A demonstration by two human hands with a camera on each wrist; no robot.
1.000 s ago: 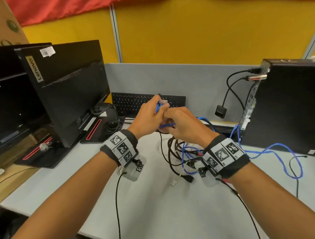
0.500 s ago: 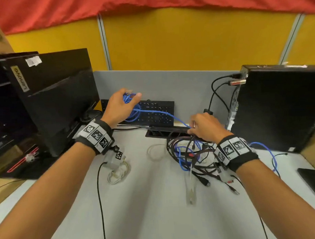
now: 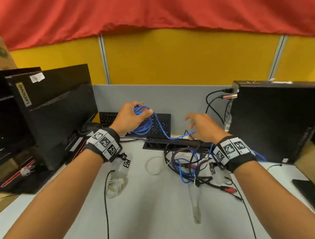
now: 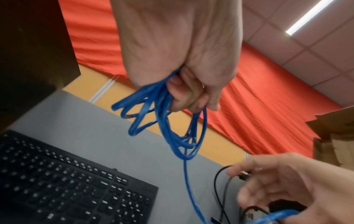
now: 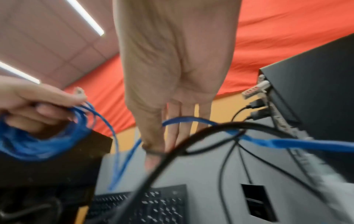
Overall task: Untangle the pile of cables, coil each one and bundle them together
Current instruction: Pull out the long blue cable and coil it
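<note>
On the near worktop [image 3: 156,208] lies the cable pile [image 3: 188,163], right of centre. Above its far edge the right hand [image 3: 203,126] hovers, fingers straight and loose, gripping nothing. Farther left, the raised left hand [image 3: 130,118] clutches the blue coil [image 3: 144,125], loops hanging down; its free strand runs down right toward the pile.

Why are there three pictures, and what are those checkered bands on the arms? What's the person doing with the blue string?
A person wears three cameras: one on the head, one on each wrist, beside those patterned bands. The head picture looks down at a grey desk. The two others look along each hand. The left hand grips loops of a blue cable, not string. The right hand has straight fingers, and that cable passes across it. A tangled cable pile lies on the desk, near a black keyboard, a monitor and a computer.
</note>
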